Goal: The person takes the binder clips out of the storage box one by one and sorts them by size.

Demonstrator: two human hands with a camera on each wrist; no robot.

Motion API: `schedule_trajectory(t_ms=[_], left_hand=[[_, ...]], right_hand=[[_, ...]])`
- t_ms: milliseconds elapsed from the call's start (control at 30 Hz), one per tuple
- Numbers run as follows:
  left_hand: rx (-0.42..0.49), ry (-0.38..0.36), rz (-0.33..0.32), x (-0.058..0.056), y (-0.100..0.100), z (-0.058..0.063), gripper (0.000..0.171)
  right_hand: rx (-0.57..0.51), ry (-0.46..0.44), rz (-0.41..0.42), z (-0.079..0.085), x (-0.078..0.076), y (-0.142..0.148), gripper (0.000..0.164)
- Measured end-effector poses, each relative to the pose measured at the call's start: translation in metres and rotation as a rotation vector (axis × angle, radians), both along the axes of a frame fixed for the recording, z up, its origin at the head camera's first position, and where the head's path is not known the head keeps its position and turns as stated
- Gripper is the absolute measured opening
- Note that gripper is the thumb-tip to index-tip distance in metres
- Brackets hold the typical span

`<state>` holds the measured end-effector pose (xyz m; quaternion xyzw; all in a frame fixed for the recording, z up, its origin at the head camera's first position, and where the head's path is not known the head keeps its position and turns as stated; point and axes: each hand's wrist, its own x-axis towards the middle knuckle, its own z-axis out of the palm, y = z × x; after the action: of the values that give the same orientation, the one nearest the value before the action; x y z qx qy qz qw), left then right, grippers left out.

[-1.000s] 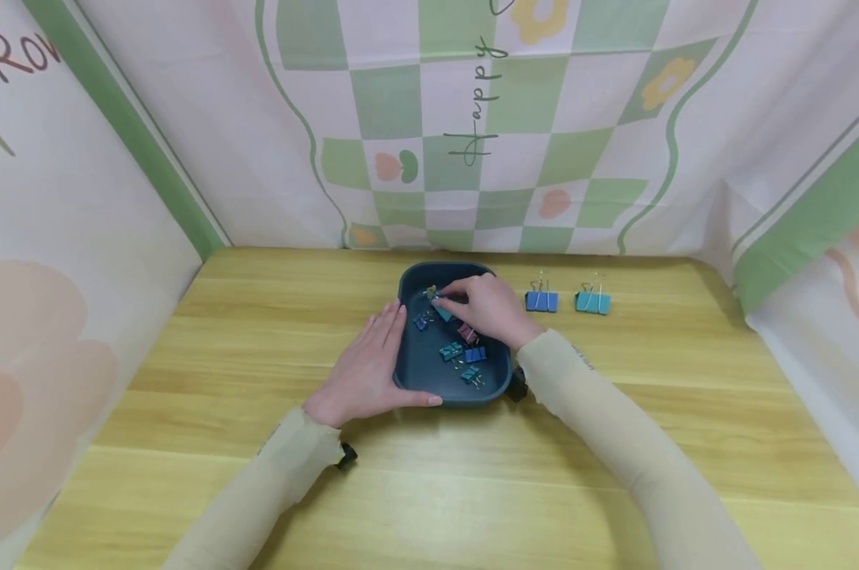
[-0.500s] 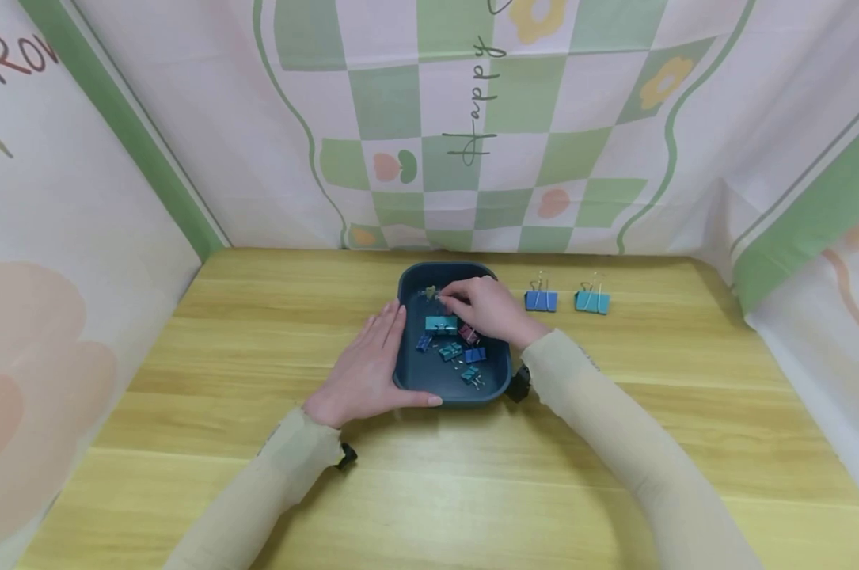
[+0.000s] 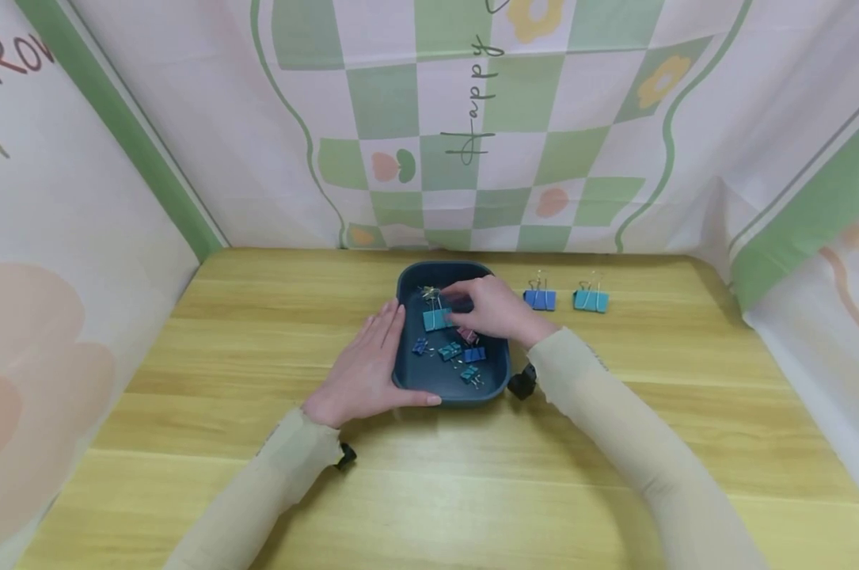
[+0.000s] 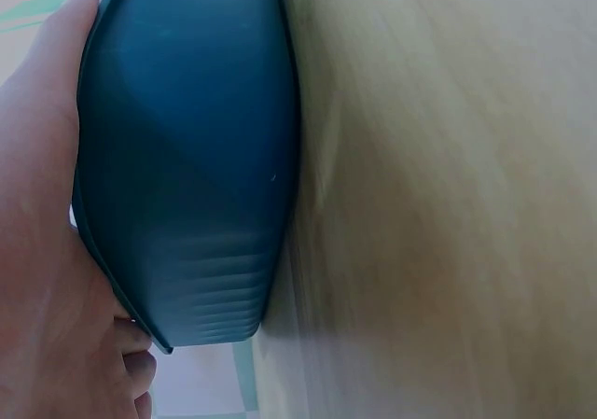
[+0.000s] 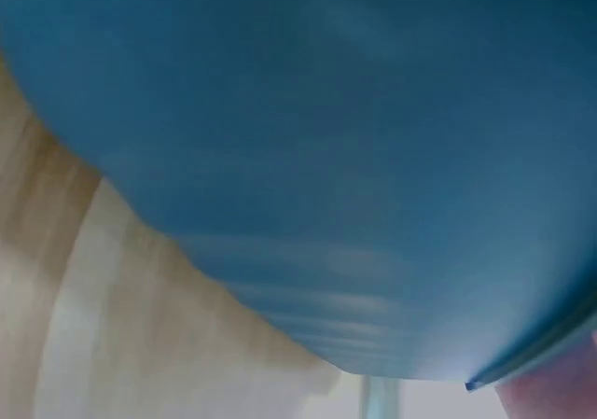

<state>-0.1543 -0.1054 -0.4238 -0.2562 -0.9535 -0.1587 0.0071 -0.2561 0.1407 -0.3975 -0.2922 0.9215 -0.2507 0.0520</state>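
A dark blue-green tray (image 3: 416, 388) holds several binder clips. My left hand (image 3: 361, 372) rests along its left side, fingers straight, thumb on the near rim; in the left wrist view the hand (image 4: 42, 195) lies along the tray wall (image 4: 191, 130). My right hand (image 3: 496, 309) reaches over the right rim and pinches a large teal binder clip (image 3: 436, 320) at its right edge, the silver handles pointing away. Beyond it lies a small gold-coloured clip (image 3: 429, 294). Nearer lie small blue (image 3: 419, 347), teal (image 3: 450, 351), pink (image 3: 468, 336) and blue (image 3: 475, 355) clips.
On the wooden table (image 3: 258, 340), right of the tray, a large blue binder clip (image 3: 540, 300) and a large teal binder clip (image 3: 591, 301) stand side by side, handles up. A printed curtain (image 3: 379, 103) hangs behind the table. The tray wall (image 5: 326, 158) fills most of the right wrist view.
The large teal clip first sits tilted at the right fingertips, then lies crosswise, and now has its silver handles pointing away. The small blue clip has slid nearer. The left hand stays put.
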Motion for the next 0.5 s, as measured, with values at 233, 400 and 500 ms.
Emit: schedule_trajectory(t_ms=[233,400,500], left_hand=[[-0.014,0.0,-0.004,-0.001,0.0,-0.001,0.139],[-0.016,0.001,0.0,-0.001,0.0,-0.002,0.139],[-0.019,-0.003,0.003,-0.001,-0.001,-0.001,0.14]], right_hand=[[0.197,0.032,-0.005,-0.004,0.004,-0.008,0.047],[0.255,0.103,0.02,-0.008,0.003,-0.011,0.04],[0.25,0.111,0.035,-0.009,0.002,-0.011,0.035]])
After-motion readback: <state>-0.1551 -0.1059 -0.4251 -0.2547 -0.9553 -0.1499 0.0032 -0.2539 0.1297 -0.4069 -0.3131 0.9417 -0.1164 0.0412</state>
